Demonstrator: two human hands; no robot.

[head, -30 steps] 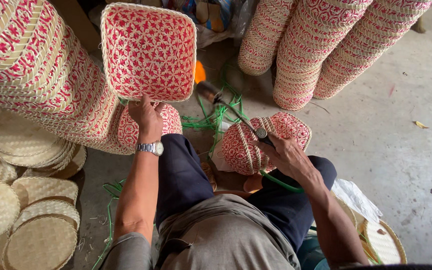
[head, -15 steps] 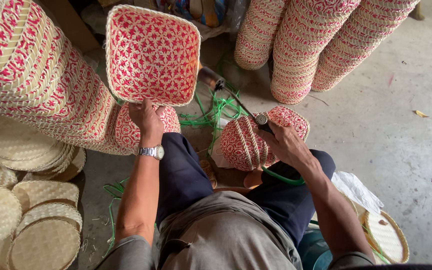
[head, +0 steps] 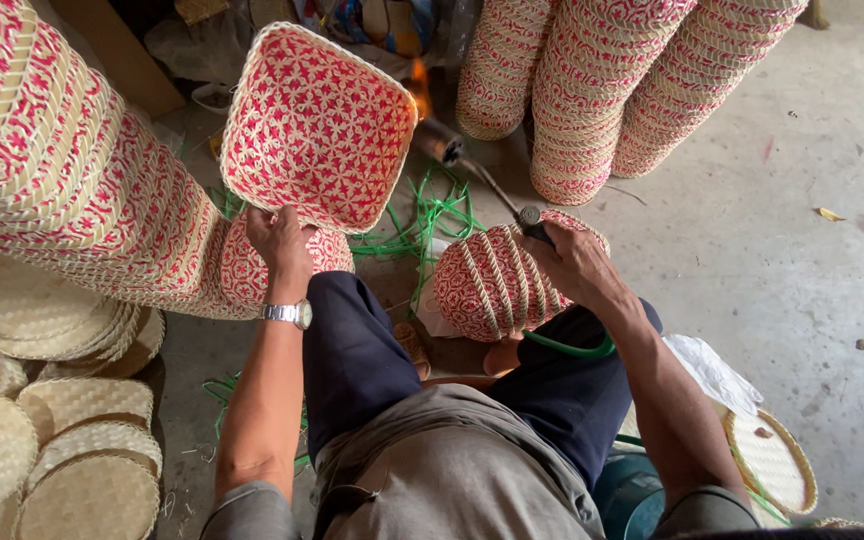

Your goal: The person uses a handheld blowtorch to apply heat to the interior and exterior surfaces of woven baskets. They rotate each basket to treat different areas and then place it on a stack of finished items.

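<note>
Gripping a tray [head: 318, 127] by its rim, tilted for inspection, left hand [head: 277, 240]; right hand [head: 574, 262] clenched around a torch [head: 530, 219] above stacked trays [head: 497, 283].

Square woven tray [head: 319, 125] held up at centre by the left hand [head: 277, 240], above the knees. Left of it, a leaning stack of baskets [head: 62, 170], flat round lids [head: 42, 430] on the floor beneath. Right hand [head: 572, 265] on a torch handle [head: 532, 220] over another stack of baskets [head: 497, 285] between the legs; tall basket columns [head: 602, 90] behind, one lid [head: 772, 460] at right.
</note>
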